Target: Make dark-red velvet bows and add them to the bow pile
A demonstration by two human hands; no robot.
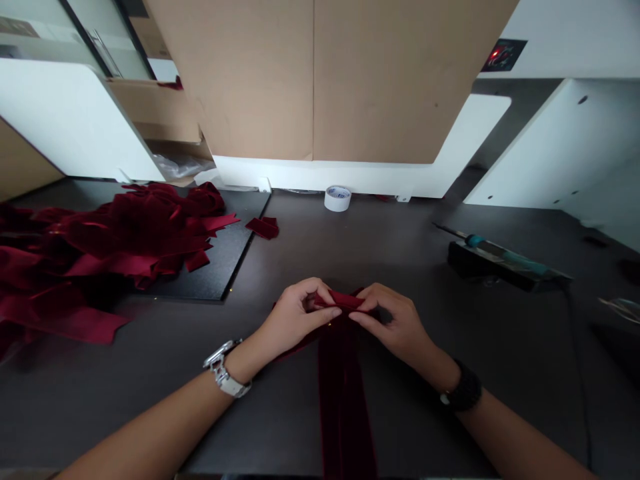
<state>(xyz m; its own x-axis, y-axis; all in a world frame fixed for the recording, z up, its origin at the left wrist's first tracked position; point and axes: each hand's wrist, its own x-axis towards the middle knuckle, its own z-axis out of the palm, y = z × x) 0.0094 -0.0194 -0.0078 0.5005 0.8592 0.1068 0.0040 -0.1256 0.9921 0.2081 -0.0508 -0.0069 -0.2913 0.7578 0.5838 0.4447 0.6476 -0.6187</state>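
Note:
A dark red velvet ribbon (pixel 345 400) hangs from between my hands down to the table's front edge. My left hand (pixel 307 308) pinches a folded part of it between thumb and fingers. Close beside it, my right hand (pixel 387 317) grips the other end of the same fold, the two thumbs almost meeting. Another stretch of ribbon shows under my left wrist. My palms and fingers hide part of the fold.
A heap of dark red ribbon pieces (pixel 130 233) lies on a black board (pixel 215 280) at left. One small folded piece (pixel 263 227) sits beside it. A tape roll (pixel 337 199) stands at the back. At right, a soldering-iron-like tool (pixel 505 253) rests on a black stand, its cable trailing forward.

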